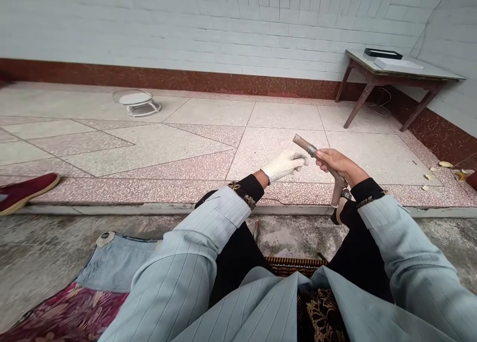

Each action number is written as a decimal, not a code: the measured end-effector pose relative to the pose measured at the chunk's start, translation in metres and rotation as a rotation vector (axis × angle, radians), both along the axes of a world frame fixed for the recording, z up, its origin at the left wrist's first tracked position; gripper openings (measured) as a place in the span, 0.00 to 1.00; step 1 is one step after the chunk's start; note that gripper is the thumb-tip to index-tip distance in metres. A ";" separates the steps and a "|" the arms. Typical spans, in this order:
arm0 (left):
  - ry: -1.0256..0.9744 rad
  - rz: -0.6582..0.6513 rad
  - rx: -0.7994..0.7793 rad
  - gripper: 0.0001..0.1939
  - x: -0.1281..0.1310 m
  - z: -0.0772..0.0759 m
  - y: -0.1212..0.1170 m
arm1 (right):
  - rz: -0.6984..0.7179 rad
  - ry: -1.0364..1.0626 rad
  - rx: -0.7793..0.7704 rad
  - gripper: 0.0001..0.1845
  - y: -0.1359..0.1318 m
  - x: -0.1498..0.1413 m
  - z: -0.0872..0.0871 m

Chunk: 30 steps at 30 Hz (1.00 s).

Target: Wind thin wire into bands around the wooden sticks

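Note:
My right hand [337, 164] is wrapped around a brown forked wooden stick [338, 192], with its thumb along the upper arm. Silvery wire [312, 150] is coiled round the stick just beyond my thumb, and the cut end points up and left. My left hand [286, 165], in a white knitted glove, is close beside the wire coil. Its fingers are curled in and slightly blurred; whatever they pinch, if anything, is too small to make out. The stick's lower part slants down toward my shoe.
A tiled step edge [156, 209] runs across in front of me. A low white stool [137, 101] stands at the back left, a wooden table [406, 72] at the back right. A red shoe [32, 190] and a patterned garment with denim [115, 262] are at left. Yellowish scraps [445, 164] lie at right.

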<state>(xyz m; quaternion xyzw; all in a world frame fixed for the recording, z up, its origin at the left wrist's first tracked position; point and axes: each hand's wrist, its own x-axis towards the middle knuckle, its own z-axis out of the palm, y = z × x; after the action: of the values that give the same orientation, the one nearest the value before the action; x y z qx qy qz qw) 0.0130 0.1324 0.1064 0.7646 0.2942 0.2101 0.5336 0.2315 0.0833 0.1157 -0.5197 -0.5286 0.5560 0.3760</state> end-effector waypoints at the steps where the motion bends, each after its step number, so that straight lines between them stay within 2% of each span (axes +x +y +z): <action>1: -0.008 -0.004 -0.021 0.11 0.003 -0.003 0.005 | 0.015 0.046 0.005 0.18 0.005 0.001 -0.002; 6: 0.014 -0.019 -0.096 0.09 0.004 -0.013 0.030 | 0.141 0.170 0.023 0.22 0.025 0.016 -0.008; 10: 0.045 0.019 -0.140 0.10 -0.005 -0.021 0.045 | 0.172 0.208 -0.013 0.23 0.035 0.025 -0.017; 14: 0.104 -0.039 -0.156 0.11 -0.003 -0.035 0.054 | 0.247 0.307 -0.033 0.22 0.039 0.024 -0.025; 17: 0.122 0.003 -0.138 0.10 0.001 -0.043 0.063 | 0.369 0.346 -0.046 0.22 0.038 0.020 -0.029; 19: 0.197 0.070 -0.102 0.10 0.001 -0.043 0.068 | 0.508 0.272 -0.088 0.20 0.036 0.019 -0.034; 22: 0.318 -0.018 0.069 0.11 -0.001 -0.039 0.070 | 0.759 0.038 -0.165 0.20 0.034 0.023 -0.048; 24: 0.402 -0.092 0.200 0.12 -0.001 -0.038 0.064 | 0.861 -0.174 -0.200 0.21 0.034 0.025 -0.060; 25: 0.435 -0.106 0.258 0.12 -0.001 -0.039 0.060 | 0.854 -0.317 -0.201 0.21 0.035 0.026 -0.066; 26: 0.456 -0.122 0.306 0.13 0.001 -0.040 0.055 | 0.787 -0.477 -0.181 0.20 0.037 0.027 -0.070; 28: 0.485 -0.119 0.356 0.13 0.004 -0.045 0.047 | 0.547 -0.731 -0.115 0.18 0.041 0.027 -0.076; 30: 0.433 -0.154 0.299 0.14 0.008 -0.052 0.043 | 0.280 -0.792 -0.054 0.16 0.043 0.027 -0.074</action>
<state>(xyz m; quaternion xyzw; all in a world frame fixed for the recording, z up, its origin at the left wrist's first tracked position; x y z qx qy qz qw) 0.0208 0.1752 0.0545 0.8820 0.3083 0.0417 0.3539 0.2582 0.1261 0.0416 -0.6261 -0.6830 0.3726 0.0508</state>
